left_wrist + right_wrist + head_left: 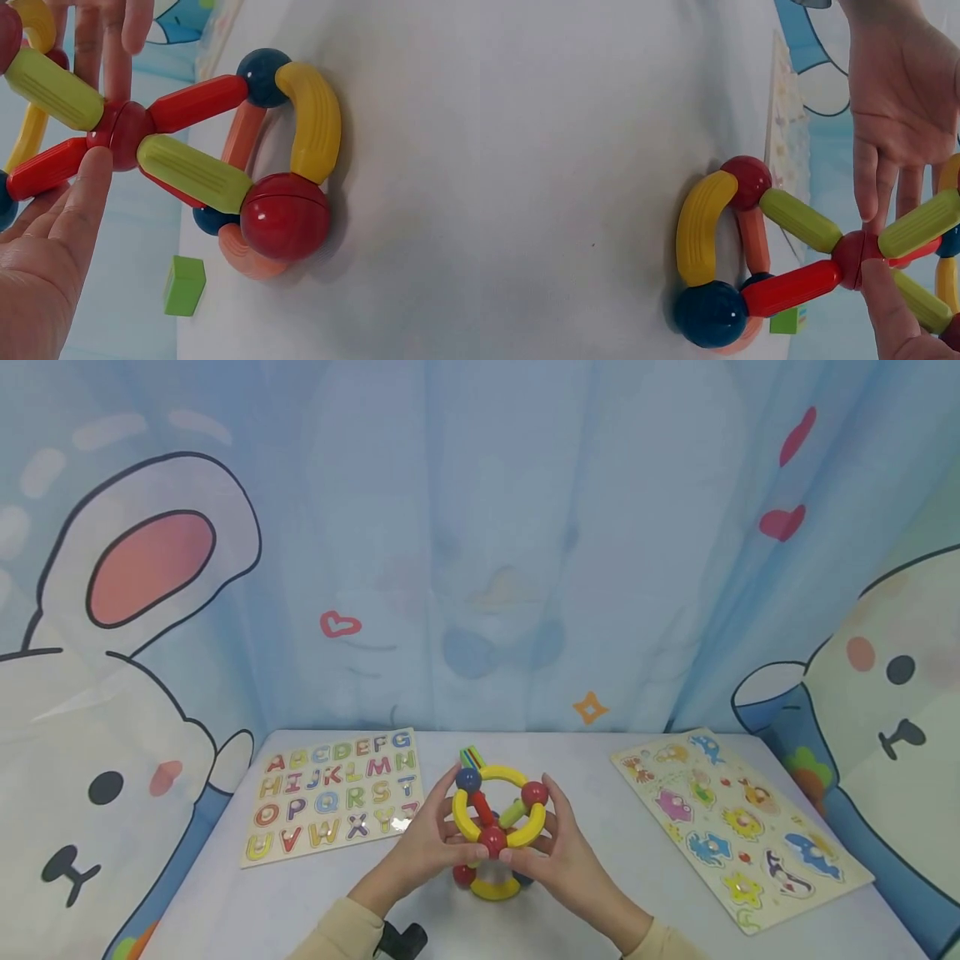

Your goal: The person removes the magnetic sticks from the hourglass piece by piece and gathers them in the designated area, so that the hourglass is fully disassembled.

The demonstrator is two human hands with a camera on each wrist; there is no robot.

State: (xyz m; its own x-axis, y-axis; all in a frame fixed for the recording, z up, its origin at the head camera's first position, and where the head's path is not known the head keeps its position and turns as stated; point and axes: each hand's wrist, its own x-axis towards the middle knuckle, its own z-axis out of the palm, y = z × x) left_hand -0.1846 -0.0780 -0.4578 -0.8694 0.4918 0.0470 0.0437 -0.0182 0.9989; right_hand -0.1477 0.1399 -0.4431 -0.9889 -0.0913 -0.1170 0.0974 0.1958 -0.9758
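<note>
Between the two hands stands a toy frame of magnetic sticks and balls (536,829), with yellow curved sticks in rings at top and bottom. Straight red and lime sticks meet at a red middle ball (124,135). My left hand (422,837) holds the frame from the left, its thumb at the middle ball and its fingers reaching up behind. From the right, my right hand (577,870) holds it likewise, with its thumb (889,304) on the middle ball. The lower ring, with a blue ball (711,313) and a red ball (285,217), rests on the white table.
Behind the frame is a small green block (184,286) with striped sides. An alphabet puzzle board (337,795) lies at left, a sea-animal puzzle board (720,852) at right. A black object (405,939) sits by the left sleeve. A blue printed curtain (510,527) hangs behind the table.
</note>
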